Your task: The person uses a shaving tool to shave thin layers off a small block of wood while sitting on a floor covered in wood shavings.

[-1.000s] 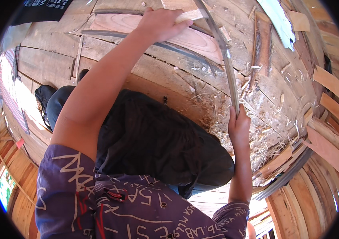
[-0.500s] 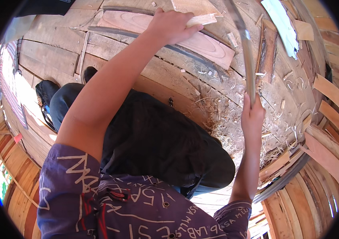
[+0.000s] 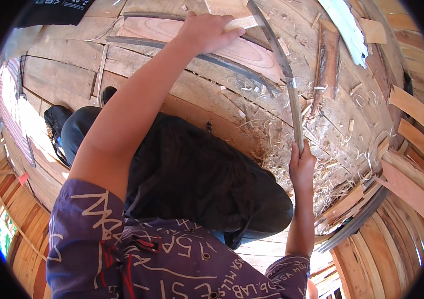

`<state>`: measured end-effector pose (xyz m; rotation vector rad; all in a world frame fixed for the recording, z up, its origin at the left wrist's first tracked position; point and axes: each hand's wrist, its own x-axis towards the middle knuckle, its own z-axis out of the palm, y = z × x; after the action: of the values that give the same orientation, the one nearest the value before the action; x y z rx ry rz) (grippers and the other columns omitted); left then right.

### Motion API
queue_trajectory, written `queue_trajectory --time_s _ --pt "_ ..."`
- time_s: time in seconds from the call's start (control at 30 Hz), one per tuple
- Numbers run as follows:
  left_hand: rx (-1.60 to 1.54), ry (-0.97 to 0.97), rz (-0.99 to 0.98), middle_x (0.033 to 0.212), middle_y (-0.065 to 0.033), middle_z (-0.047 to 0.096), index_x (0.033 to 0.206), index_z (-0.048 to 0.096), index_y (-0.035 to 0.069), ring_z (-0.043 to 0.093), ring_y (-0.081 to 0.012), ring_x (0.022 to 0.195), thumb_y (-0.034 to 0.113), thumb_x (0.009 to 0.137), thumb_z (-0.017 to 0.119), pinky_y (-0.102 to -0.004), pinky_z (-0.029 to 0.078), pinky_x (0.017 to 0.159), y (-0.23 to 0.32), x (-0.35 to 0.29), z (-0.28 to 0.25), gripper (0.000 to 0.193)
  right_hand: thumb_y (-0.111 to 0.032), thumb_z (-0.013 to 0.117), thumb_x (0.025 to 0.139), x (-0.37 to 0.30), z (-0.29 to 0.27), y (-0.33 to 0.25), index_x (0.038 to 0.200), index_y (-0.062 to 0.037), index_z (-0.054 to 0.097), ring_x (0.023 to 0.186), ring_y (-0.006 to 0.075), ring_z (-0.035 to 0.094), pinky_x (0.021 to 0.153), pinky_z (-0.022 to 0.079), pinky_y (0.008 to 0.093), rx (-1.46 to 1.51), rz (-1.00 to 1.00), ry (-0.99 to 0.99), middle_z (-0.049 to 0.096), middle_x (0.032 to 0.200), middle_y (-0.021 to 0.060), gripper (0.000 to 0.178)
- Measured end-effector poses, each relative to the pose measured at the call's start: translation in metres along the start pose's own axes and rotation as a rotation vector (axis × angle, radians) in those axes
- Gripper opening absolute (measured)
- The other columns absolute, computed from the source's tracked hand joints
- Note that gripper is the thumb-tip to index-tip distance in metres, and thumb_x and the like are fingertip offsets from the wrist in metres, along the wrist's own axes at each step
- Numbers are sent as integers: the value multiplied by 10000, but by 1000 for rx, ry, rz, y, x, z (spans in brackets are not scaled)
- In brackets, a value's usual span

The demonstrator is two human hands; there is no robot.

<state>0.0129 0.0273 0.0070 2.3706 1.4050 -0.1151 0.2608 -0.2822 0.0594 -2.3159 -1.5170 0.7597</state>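
Observation:
My left hand [image 3: 207,32] is closed around a small pale strip of wood [image 3: 244,23], pressing it down above a long reddish plank [image 3: 259,57]. A second piece of pale wood [image 3: 222,7] lies just beyond the strip. In my right hand [image 3: 302,162] is the long wooden handle of a saw [image 3: 275,45], gripped near its lower end. The saw's narrow, slightly curved metal blade has teeth along its left edge. Its upper part crosses the right end of the strip; whether the teeth touch the wood, I cannot tell.
Curly shavings [image 3: 282,154] and chips litter the boards right of my dark-clothed legs [image 3: 197,174]. A bark-edged piece of wood [image 3: 327,60] and a pale blue sheet [image 3: 346,30] lie farther right. Several thin boards [image 3: 411,192] lean at the right wall. A black bag [image 3: 55,12] sits at upper left.
My right hand has moved left and downward, bringing the saw blade across the end of the strip. Before, the blade was held apart, to its right. My left hand keeps its grip.

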Motion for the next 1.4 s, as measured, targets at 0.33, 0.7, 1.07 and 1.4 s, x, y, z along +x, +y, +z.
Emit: queue_trajectory --time_s 0.33,0.7,1.07,1.4 --pt "-27 10 -15 1050 -143 724 1339 587 149 648 -321 1091 597 978 403 -543 342 1033 0 0 -1 604 -151 588 991 9 4 0 1047 47 588 544 424 612 480 439 459 43 2 -43 566 603 257 206" --pt "-34 61 15 956 -144 729 1328 593 138 671 -322 1025 596 975 410 -547 348 1031 -2 -3 2 607 -168 582 985 62 15 -32 1042 28 599 614 449 632 516 474 491 -10 -104 -14 604 647 260 204" --pt "4 -32 17 1141 -140 708 1316 601 149 643 -291 1130 603 969 393 -579 327 1015 2 -7 -5 608 -242 547 1015 94 -3 -76 1007 11 598 597 402 646 536 473 464 22 -85 38 603 642 224 258" --pt "-21 12 15 1139 -160 704 1360 569 134 635 -328 1132 620 966 397 -590 309 1052 -1 -2 -2 649 -183 566 1006 4 -14 -14 995 20 580 482 371 572 473 422 436 1 56 -43 537 570 212 204"
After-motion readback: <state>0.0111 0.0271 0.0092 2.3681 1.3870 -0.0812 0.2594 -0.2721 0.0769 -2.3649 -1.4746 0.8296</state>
